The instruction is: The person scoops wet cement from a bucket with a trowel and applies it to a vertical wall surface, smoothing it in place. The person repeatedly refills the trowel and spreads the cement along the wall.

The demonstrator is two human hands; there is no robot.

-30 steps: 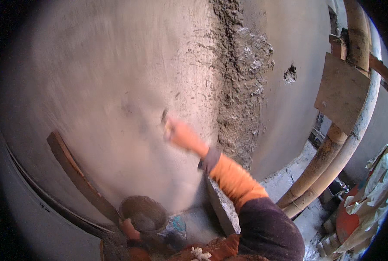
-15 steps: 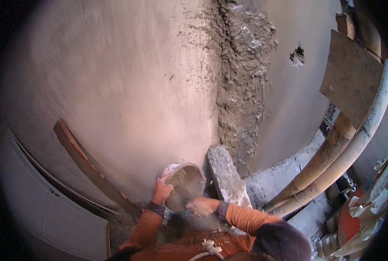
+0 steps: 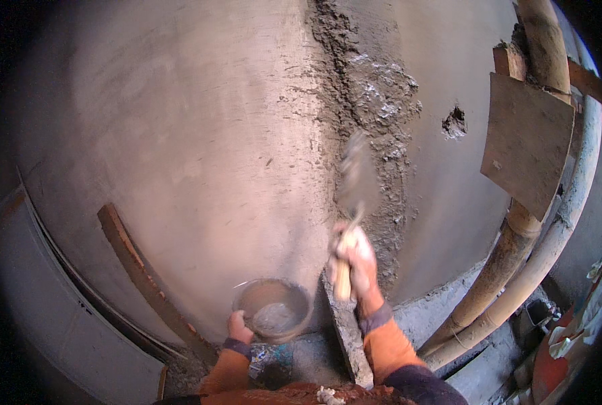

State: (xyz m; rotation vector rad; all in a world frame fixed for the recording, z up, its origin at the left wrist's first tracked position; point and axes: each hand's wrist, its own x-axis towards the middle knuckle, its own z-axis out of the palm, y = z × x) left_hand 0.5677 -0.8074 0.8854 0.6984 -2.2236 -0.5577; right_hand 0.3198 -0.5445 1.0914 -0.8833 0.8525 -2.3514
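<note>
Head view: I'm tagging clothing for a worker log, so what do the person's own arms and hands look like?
Both hands are bare, without gloves. The left hand and right hand come out of orange long sleeves ending in dark grey-purple cuffs at the wrists. The right upper sleeve turns dark.

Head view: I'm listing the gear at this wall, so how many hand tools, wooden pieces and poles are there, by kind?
Trowels: 1, blurred, in the right hand, trowel
Bowls: 1, held by the left hand, bowl
Wooden battens: 1, batten leaning on the wall
Flat boards: 1, board
Poles: 2, poles
Total: 6
</note>
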